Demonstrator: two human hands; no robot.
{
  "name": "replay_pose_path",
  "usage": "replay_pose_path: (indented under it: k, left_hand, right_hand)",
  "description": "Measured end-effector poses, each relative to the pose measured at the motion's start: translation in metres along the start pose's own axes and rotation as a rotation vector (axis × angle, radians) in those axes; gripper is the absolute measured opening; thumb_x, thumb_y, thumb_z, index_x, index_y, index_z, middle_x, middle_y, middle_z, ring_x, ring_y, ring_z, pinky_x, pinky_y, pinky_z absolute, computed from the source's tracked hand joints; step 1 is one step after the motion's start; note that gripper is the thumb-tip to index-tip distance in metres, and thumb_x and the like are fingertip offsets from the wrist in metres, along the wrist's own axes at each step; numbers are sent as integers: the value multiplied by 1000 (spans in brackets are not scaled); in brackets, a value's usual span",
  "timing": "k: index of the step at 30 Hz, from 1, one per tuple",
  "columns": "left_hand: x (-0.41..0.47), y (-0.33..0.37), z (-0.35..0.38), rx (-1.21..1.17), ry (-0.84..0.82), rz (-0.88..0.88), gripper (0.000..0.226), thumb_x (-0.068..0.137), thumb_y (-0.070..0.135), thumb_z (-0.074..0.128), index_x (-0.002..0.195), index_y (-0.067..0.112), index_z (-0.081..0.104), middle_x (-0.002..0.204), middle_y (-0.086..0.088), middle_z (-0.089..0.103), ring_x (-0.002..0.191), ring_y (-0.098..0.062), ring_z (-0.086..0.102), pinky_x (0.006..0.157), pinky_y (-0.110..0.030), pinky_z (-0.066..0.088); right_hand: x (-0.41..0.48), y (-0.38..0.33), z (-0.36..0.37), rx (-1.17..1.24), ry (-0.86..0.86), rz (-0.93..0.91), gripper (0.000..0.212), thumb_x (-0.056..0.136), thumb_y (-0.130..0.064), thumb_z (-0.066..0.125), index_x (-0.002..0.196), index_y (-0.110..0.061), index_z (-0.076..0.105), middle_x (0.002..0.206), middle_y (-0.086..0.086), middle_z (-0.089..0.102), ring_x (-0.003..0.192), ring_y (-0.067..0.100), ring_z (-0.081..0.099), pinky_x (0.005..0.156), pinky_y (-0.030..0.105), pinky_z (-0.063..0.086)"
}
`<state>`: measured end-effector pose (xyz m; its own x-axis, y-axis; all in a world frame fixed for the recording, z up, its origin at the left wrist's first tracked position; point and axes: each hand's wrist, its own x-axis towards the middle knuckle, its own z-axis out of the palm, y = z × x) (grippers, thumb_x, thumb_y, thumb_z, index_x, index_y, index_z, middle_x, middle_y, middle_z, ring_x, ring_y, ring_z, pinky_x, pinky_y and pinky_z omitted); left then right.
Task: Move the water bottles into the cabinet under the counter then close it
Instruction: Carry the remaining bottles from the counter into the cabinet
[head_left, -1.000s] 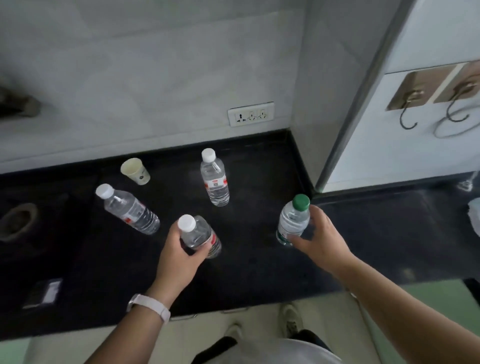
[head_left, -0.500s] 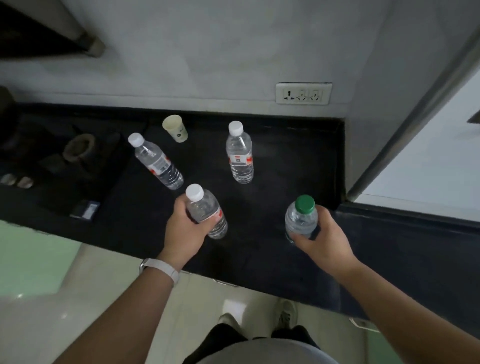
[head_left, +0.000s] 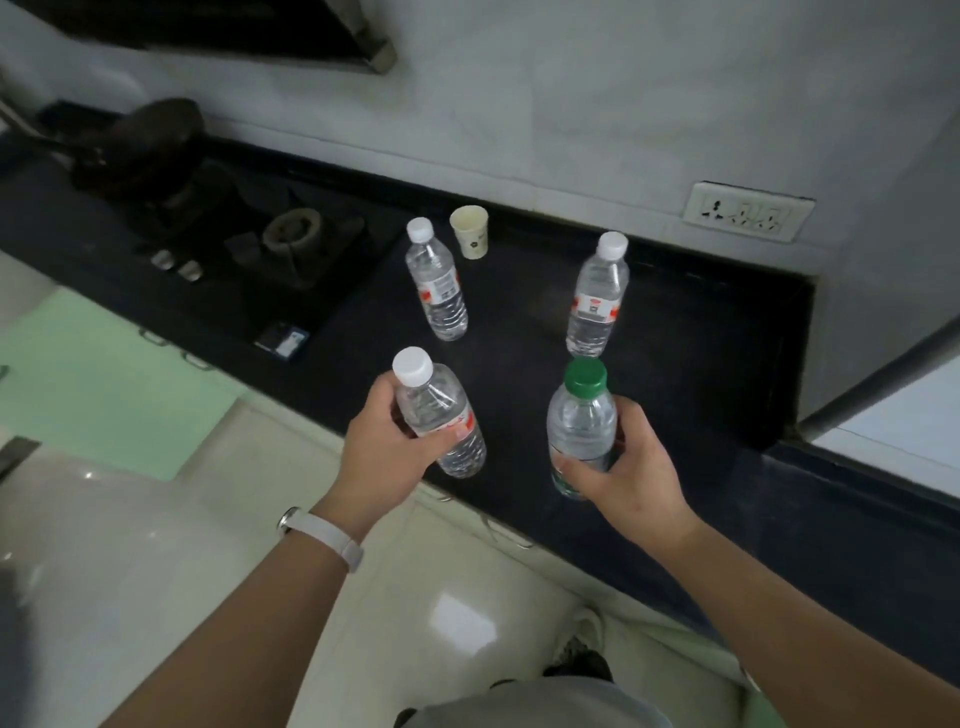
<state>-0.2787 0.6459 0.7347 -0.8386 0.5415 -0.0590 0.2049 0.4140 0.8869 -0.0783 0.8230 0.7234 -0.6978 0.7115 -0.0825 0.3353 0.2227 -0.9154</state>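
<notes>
Head view: the left hand (head_left: 387, 457) wraps a white-capped bottle (head_left: 439, 413) and the right hand (head_left: 631, 470) wraps a green-capped bottle (head_left: 582, 421), both near the black counter's (head_left: 701, 364) front edge. Two more white-capped bottles (head_left: 439, 283) (head_left: 597, 296) stand farther back on it, a paper cup (head_left: 470, 231) just beside the left one.
</notes>
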Motion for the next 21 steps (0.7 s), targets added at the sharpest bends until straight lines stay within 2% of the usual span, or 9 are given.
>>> replay_pose_path:
  k: [2, 3, 6, 8, 10, 12, 17, 21]
  left_hand:
    - [-12, -11, -31, -22, 42, 6, 71, 56, 52, 91, 117, 50, 55, 109, 22, 70, 98, -2, 70, 77, -24, 57]
    - [-19, -17, -48, -26, 66, 9, 71, 57, 53, 91, 117, 51, 54, 110, 23, 69, 98, 0, 69, 74, -19, 56]
    - [-42, -38, -101, -54, 138, 3, 68, 56, 53, 88, 113, 61, 51, 109, 30, 66, 100, 6, 64, 66, -10, 53]
    - [-58, -54, -137, -75, 178, -8, 71, 55, 53, 87, 117, 57, 52, 110, 31, 64, 101, 7, 63, 73, -17, 54]
    - [-74, -71, -172, -103, 213, -16, 73, 55, 53, 87, 119, 52, 52, 110, 31, 64, 100, 7, 62, 79, -25, 54]
    - [-92, -89, -208, -144, 247, -20, 70, 56, 52, 87, 117, 55, 52, 110, 31, 64, 100, 6, 62, 80, -26, 54]
    - [-136, -132, -294, -211, 350, -47, 66, 55, 48, 89, 110, 59, 54, 106, 27, 67, 100, 5, 64, 73, -13, 53]
    - [-169, -162, -353, -240, 441, -85, 66, 55, 46, 91, 109, 58, 55, 103, 28, 68, 98, 4, 66, 73, -13, 53]
  right_hand:
    - [-6, -20, 25, 10, -47, -27, 65, 65, -39, 84, 101, -70, 40, 109, -15, 63, 101, 3, 61, 86, 35, 54]
    - [-10, -30, 40, 16, -70, -37, 63, 63, -42, 82, 101, -70, 41, 110, -15, 63, 100, 3, 61, 85, 34, 54]
    - [-26, -60, 84, 23, -131, -55, 61, 58, -49, 79, 100, -72, 40, 109, -19, 61, 97, -5, 59, 78, 22, 49]
    - [-40, -79, 117, 16, -168, -65, 61, 61, -47, 81, 100, -70, 41, 110, -20, 60, 95, -10, 57, 75, 18, 47]
    - [-55, -96, 150, 4, -194, -83, 59, 60, -49, 80, 102, -65, 43, 109, -19, 61, 94, -6, 60, 77, 21, 50]
    - [-70, -113, 185, -19, -233, -114, 58, 59, -50, 79, 104, -62, 44, 108, -18, 62, 95, -2, 61, 77, 22, 51]
    - [-107, -155, 276, -25, -328, -223, 58, 59, -45, 79, 105, -61, 47, 104, -30, 59, 95, -7, 58, 70, 14, 50]
    - [-133, -188, 339, 1, -432, -311, 56, 65, -32, 82, 102, -61, 50, 104, -31, 61, 94, -10, 59, 64, 5, 45]
